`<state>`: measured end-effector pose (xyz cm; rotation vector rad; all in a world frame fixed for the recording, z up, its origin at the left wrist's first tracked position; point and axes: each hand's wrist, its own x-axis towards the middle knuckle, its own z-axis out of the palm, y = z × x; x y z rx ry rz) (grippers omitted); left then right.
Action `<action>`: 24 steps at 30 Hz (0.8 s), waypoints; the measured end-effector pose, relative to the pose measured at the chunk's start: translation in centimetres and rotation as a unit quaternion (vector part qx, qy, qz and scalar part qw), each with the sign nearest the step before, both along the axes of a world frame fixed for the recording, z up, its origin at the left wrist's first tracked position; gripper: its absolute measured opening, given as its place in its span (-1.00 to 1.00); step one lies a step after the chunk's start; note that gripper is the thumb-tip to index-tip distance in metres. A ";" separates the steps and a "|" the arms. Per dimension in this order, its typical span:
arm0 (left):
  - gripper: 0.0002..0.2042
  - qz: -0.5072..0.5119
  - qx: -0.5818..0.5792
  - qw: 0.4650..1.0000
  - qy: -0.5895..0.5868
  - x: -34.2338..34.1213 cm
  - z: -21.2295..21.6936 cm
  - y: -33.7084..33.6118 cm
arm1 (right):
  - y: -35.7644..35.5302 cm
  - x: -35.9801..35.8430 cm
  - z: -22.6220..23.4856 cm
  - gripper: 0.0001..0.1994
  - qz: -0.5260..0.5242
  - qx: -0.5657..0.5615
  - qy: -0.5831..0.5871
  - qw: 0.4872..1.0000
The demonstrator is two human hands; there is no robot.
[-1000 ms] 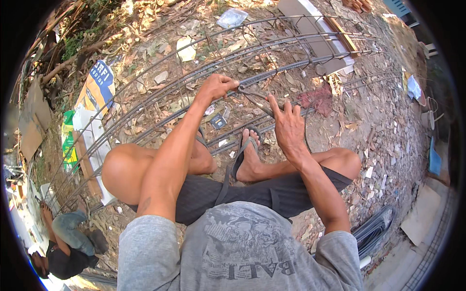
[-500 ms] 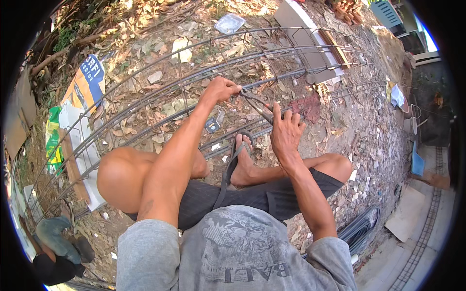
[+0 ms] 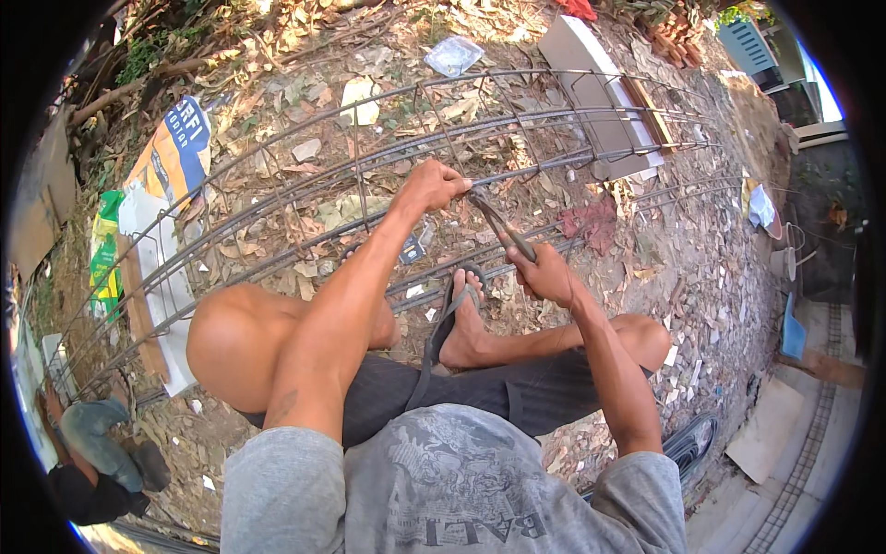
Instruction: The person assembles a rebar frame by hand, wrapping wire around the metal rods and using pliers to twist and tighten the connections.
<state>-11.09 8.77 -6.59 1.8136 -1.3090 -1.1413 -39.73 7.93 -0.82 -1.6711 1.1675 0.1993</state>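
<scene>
A long cage of steel bars and wire loops (image 3: 369, 175) lies across the littered ground in front of me. My left hand (image 3: 432, 185) grips one of its long bars near the middle of the cage. My right hand (image 3: 546, 274) is closed around the handles of a pair of pincers (image 3: 503, 224), whose jaws reach up to the bar right beside my left hand. I am squatting, with my bare knee (image 3: 231, 342) at the left and a foot in a sandal (image 3: 461, 323) under the cage.
Dry leaves and rubble cover the ground. Printed sacks (image 3: 171, 157) and a board lie at the left, flat slabs (image 3: 600, 92) at the top right. Another person (image 3: 92, 452) crouches at the lower left. A paved edge (image 3: 784, 452) runs at the lower right.
My right hand has dropped from the bar and now holds the pincers by the handles, jaws up at the bar. My left hand stays on the bar. My head turned slightly.
</scene>
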 end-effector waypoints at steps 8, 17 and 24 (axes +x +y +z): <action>-0.64 0.005 0.029 0.999 0.027 0.2 0.8 0.6 | 0.3 -0.4 1.4 -0.37 0.039 0.066 -0.109 0.991; -0.59 0.006 0.029 1.000 0.006 -0.2 2.1 1.1 | 3.3 -0.7 0.7 -0.30 0.094 -0.588 0.038 0.802; -0.58 -0.008 0.054 0.998 -0.022 -0.5 2.7 0.7 | 2.7 -1.0 -2.2 -0.48 0.033 -0.352 0.046 0.934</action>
